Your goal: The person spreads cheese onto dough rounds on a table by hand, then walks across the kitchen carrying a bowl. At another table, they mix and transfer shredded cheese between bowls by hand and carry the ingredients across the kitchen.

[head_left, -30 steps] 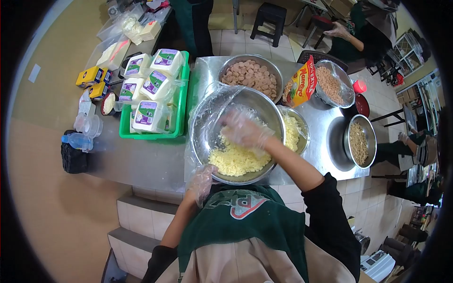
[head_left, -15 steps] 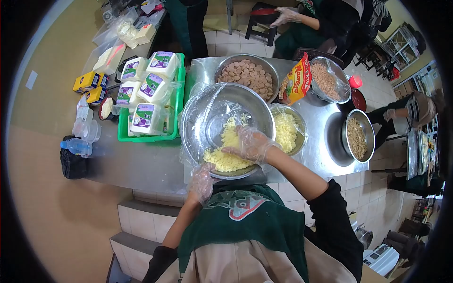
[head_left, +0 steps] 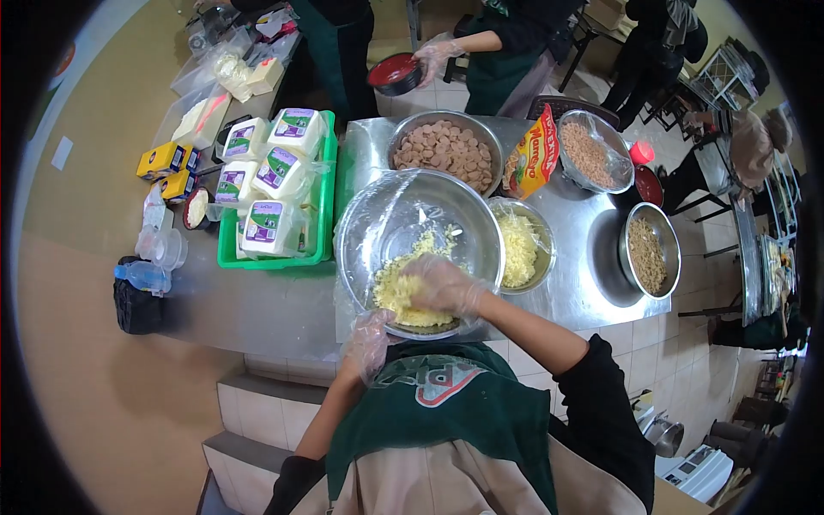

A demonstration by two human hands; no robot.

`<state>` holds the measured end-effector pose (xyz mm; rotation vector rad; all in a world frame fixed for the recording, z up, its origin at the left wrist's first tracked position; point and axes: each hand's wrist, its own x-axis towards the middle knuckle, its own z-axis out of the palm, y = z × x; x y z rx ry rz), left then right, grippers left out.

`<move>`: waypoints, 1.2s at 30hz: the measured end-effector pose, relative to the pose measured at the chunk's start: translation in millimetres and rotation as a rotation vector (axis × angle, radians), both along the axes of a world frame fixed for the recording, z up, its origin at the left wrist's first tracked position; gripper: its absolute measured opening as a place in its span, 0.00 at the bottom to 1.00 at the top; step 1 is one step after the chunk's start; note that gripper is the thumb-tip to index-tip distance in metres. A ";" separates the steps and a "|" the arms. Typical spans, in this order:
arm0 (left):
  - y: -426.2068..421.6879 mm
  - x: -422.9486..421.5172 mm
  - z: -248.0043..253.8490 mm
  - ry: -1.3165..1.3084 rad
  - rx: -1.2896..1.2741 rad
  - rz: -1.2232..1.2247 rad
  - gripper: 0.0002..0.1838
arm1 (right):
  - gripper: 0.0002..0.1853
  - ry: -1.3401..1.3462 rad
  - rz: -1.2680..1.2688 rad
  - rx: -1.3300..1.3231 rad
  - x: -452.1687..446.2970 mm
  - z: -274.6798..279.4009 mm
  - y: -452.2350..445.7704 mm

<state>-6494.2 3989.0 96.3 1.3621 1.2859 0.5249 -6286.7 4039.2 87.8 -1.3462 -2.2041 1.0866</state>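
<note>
A large steel mixing bowl [head_left: 360,215], partly covered with clear plastic wrap, stands before me at the table's front edge. Pale yellow shreds that look like grated cheese [head_left: 397,287] lie heaped in its near part. My left hand [head_left: 371,336], in a clear plastic glove, grips the bowl's near-left rim. Inside the bowl, my gloved right hand [head_left: 442,286] has its fingers curled into the shreds; the fingertips are partly hidden and slightly blurred. Beside the bowl on the right, a smaller metal bowl [head_left: 548,273] holds more yellow shreds under plastic wrap.
Behind are a bowl of brown discs [head_left: 445,150] and a yellow-red packet [head_left: 534,159]. Bowls of crumbly food [head_left: 586,159] and brown bits [head_left: 645,256] stand right. A green crate [head_left: 322,232] with white labelled packs is left. Across the table, a person's gloved hand [head_left: 438,57] holds a dark red-lined bowl [head_left: 396,75].
My right hand has gone from spread fingers to curled ones in the shreds. My left hand stays at the rim. The person opposite has brought the dark bowl leftward.
</note>
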 end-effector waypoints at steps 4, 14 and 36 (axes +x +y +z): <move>1.1 4.0 -21.9 -0.406 -0.391 0.321 0.14 | 0.33 0.583 -0.184 -0.580 30.0 -32.7 15.0; -1.9 9.7 -39.9 -0.321 -0.350 0.282 0.12 | 0.36 0.678 -0.522 -0.693 89.4 29.8 10.2; 11.5 -1.1 -18.0 -0.464 -0.322 0.395 0.17 | 0.32 -0.419 -0.702 0.017 130.9 -39.6 -59.1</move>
